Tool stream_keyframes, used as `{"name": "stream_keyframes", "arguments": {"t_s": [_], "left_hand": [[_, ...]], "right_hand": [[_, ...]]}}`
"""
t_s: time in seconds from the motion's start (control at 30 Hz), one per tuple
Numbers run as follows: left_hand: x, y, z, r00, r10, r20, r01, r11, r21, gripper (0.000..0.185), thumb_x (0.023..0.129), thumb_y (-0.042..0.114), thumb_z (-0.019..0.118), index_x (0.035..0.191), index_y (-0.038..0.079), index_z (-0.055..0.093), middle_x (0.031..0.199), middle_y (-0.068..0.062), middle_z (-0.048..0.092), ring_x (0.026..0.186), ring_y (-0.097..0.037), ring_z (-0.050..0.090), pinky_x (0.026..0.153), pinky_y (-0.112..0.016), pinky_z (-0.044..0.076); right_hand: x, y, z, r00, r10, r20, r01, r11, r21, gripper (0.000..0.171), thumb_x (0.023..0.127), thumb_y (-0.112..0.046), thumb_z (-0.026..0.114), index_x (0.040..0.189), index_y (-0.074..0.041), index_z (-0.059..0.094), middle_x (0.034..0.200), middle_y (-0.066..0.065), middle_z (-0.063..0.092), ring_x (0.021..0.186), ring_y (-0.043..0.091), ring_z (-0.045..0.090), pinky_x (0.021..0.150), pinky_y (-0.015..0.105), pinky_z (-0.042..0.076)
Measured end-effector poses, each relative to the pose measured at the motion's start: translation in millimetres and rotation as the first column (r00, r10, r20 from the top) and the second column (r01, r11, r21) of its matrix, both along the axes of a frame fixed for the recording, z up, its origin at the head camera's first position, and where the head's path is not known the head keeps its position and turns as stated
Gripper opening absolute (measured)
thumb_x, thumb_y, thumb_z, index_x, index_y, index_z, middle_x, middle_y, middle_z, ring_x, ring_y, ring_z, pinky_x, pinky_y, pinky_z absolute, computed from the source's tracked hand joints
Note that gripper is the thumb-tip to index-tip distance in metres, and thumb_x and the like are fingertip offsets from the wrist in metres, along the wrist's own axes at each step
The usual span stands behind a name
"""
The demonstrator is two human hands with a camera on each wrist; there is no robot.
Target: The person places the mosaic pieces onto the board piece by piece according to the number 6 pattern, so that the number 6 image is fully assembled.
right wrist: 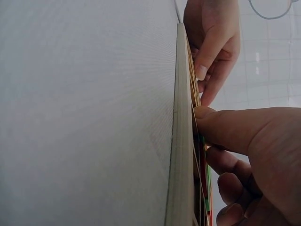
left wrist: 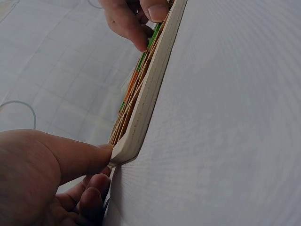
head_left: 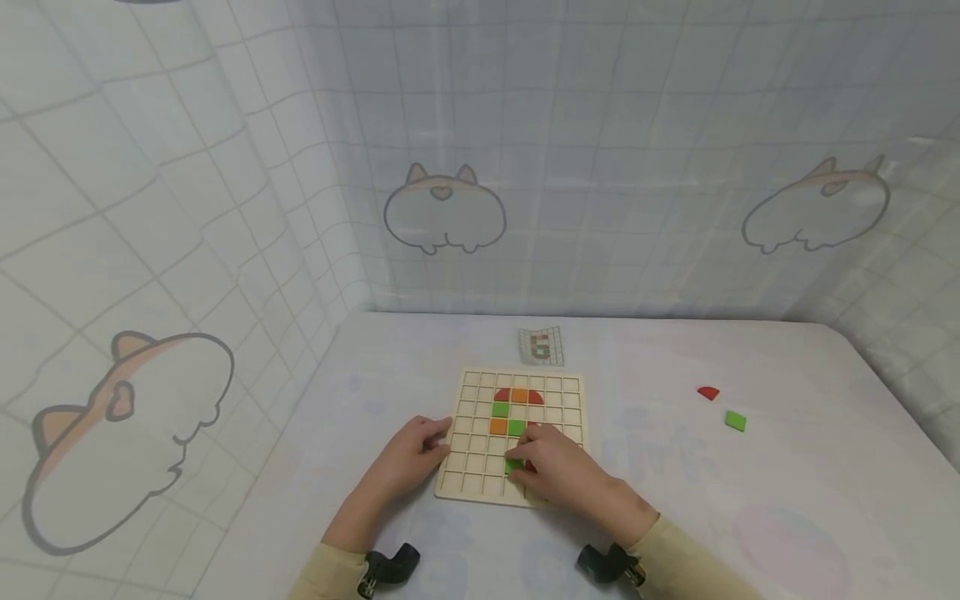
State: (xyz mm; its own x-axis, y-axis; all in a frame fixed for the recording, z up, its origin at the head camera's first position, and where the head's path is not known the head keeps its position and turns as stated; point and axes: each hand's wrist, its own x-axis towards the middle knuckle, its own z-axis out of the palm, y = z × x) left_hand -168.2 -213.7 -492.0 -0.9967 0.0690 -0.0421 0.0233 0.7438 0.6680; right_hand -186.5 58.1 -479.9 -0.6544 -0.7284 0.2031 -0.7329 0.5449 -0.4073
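A pale wooden grid board lies on the table. My left hand is at its left edge, thumb and fingertips touching the side; the left wrist view shows the thumb right at a corner. Low on the grid, my right hand pinches a green tile between thumb and finger, close over the board. Above it sit an orange square and a green square, with a red piece partly hidden by the hand. Farther up are another green square, an orange square and red rounded pieces.
Behind the board lies a small card printed with a coloured grid pattern. To the right, a red quarter-round piece and a green tile lie loose on the white table. Tile-patterned curtains stand at the back and sides.
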Motion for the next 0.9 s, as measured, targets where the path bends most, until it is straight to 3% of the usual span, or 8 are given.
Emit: {"name": "stream_keyframes", "arguments": {"t_s": [0.57,0.9], "left_hand": [[-0.8,-1,-1.1,1.0,0.004,0.006,-0.004,1.0,0.004,0.046,0.092,0.016,0.071,0.137,0.008,0.06,0.102,0.001,0.056,0.084,-0.014,0.05,0.074,-0.034,0.045],[0.0,0,-1.7,1.0,-0.002,0.0,0.002,1.0,0.0,0.047,0.092,0.016,0.071,0.137,0.008,0.06,0.102,0.002,0.056,0.084,-0.013,0.051,0.073,-0.032,0.045]], "right_hand": [[-2.0,1,1.6,1.0,-0.012,0.015,0.012,1.0,0.001,0.027,0.088,-0.028,0.077,0.11,-0.013,0.077,0.099,-0.006,0.062,0.091,0.008,0.053,0.079,0.027,0.047],[-4.9,10,6.6,0.996,-0.092,0.019,0.092,0.996,0.019,0.029,0.088,-0.029,0.077,0.111,-0.012,0.077,0.102,-0.005,0.062,0.094,0.012,0.052,0.083,0.032,0.048]]}}
